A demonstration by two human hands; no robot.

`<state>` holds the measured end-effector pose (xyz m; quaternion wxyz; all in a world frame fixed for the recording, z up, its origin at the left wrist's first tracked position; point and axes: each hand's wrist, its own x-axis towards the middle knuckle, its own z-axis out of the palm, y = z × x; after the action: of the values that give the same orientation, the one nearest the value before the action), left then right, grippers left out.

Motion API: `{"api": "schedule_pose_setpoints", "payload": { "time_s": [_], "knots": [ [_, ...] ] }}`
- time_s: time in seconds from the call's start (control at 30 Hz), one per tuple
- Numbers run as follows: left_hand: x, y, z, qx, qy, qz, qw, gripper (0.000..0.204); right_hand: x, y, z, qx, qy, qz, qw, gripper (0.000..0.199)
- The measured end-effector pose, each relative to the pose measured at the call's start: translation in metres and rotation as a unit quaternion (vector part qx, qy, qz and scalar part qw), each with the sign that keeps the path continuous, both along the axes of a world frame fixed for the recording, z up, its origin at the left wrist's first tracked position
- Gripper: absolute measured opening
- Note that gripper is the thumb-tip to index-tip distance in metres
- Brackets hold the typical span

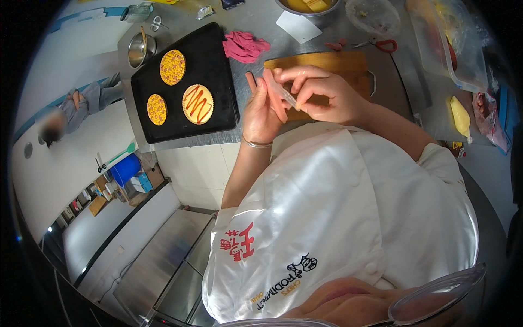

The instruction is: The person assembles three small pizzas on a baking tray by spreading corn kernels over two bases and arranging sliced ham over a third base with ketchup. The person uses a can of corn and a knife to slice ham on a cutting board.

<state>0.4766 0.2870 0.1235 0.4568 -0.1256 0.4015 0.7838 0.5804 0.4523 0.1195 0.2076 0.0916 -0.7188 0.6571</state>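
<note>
Black baking tray (pixel 218 76) of three tarts (pixel 197 103) beside wooden board (pixel 338 62).

- It was a commercial kitchen, with a stainless steel surface (pixel 256 22) at twelve o'clock.
- A black baking tray (pixel 218 71) at eleven o'clock carried three round tart shells (pixel 197 104) with fillings.
- The person wore a white chef's jacket (pixel 338 218).
- Steel cabinets (pixel 163 261) stood at seven o'clock.

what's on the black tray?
On the black tray: three round tart shells, two topped with corn kernels, one with red sauce zigzags. What lies under the toppings is covered.
</note>
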Motion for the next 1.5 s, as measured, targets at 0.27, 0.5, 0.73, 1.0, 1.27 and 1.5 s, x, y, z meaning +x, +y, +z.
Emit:
{"api": "schedule_pose_setpoints", "payload": {
  "time_s": [0.27, 0.5, 0.73, 1.0, 1.27, 1.5],
  "knots": [
    [-0.013, -0.022, -0.023, 0.179, -0.027, -0.098, 0.979, 0.045, 0.006, 0.002, -0.009, -0.110, -0.161, 0.058, 0.979, 0.004],
    [-0.003, -0.004, -0.003, -0.013, 0.045, -0.035, 0.998, 0.034, 0.006, -0.001, -0.016, -0.177, -0.266, 0.027, 0.947, 0.010],
    [-0.014, -0.012, -0.028, -0.104, 0.116, -0.030, 0.987, 0.029, 0.003, -0.002, -0.024, -0.056, -0.278, 0.000, 0.959, 0.017],
    [-0.040, -0.036, -0.034, 0.006, 0.068, -0.111, 0.991, 0.032, 0.018, 0.008, -0.034, 0.069, -0.203, -0.109, 0.971, 0.007],
    [-0.047, -0.038, -0.016, 0.009, 0.098, -0.037, 0.994, 0.032, 0.040, 0.028, -0.024, -0.167, -0.368, 0.016, 0.915, 0.015],
    [-0.060, -0.050, -0.002, 0.040, 0.109, 0.029, 0.993, 0.034, 0.058, 0.043, -0.039, -0.143, -0.310, -0.062, 0.938, 0.012]
  ]
}}
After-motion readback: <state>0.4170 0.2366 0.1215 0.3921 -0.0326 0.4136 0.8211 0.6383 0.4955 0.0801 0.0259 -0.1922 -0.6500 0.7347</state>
